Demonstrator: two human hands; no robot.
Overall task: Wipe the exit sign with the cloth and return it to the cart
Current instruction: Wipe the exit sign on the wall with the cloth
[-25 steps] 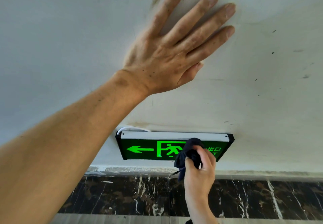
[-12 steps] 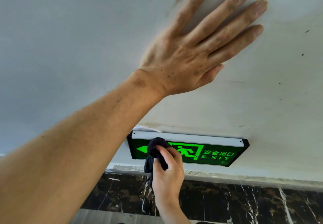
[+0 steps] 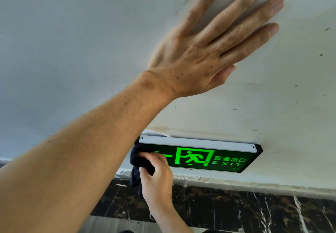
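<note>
A lit green exit sign (image 3: pixel 209 157) with a white top rail and black frame is mounted low on the white wall (image 3: pixel 72 51). My right hand (image 3: pixel 156 174) is shut on a dark cloth (image 3: pixel 139 160) and presses it against the sign's left end, covering the arrow there. My left hand (image 3: pixel 209 51) lies flat on the wall above the sign, fingers spread, holding nothing. My left forearm crosses the view from lower left and hides the wall left of the sign. The cart is not in view.
A dark marble skirting band (image 3: pixel 236 209) with white veins runs below the wall. A white cable (image 3: pixel 156 132) loops out behind the sign's top left corner. The wall carries smudges and small dark specks.
My right hand has slid the cloth leftward along the sign's face, from near its middle to its left end. My left hand stays flat on the wall.
</note>
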